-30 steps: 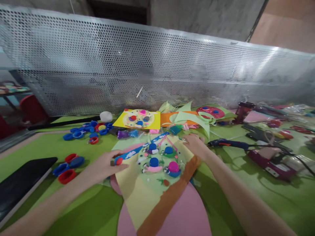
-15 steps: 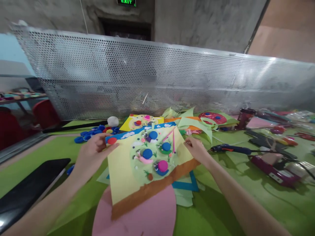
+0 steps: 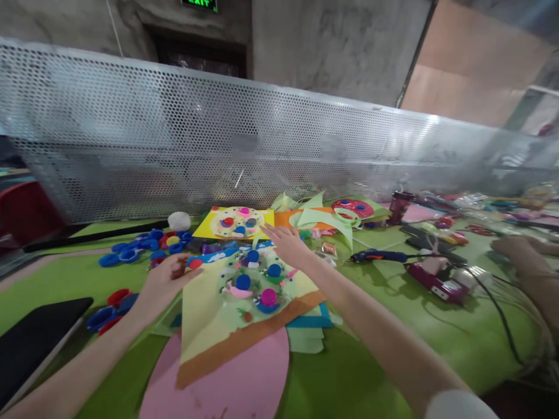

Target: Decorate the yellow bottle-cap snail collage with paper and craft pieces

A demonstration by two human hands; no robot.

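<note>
A pale yellow craft sheet [image 3: 198,317] with a brown strip along its near edge and a blue strip at its far edge lies tilted in front of me. Blue and pink bottle caps and small figures are stuck on its round green middle. My left hand [image 3: 163,282] pinches the sheet's upper left corner beside a red dot. Over the sheet's far right part, my right hand [image 3: 286,247] is open, fingers stretched toward a bright yellow card [image 3: 201,230] with caps on it. Whether those fingertips touch anything is unclear. A pink paper disc [image 3: 218,378] lies partly under the sheet.
Blue cap rings [image 3: 128,255] and a black flat case [image 3: 39,343] are at left. A glue gun [image 3: 379,255], a purple device [image 3: 437,283] with cables and a dark cup [image 3: 399,206] stand right. Another person's hand [image 3: 515,250] is far right. A perforated metal screen [image 3: 279,145] borders the back.
My right hand has let go of the sheet's right edge and moved left over its far side. The sheet sits lower, and the view has turned right, bringing another person's arm into view.
</note>
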